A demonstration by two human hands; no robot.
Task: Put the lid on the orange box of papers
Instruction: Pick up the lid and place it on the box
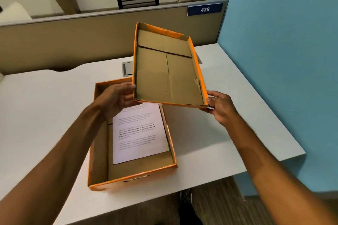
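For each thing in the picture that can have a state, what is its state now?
lid: off the box, held in the air, tilted, hollow side toward the camera.
orange box: open, standing on the desk.
papers: lying flat inside the box.
left hand: gripping the lid's near left corner.
right hand: gripping the lid's near right corner.
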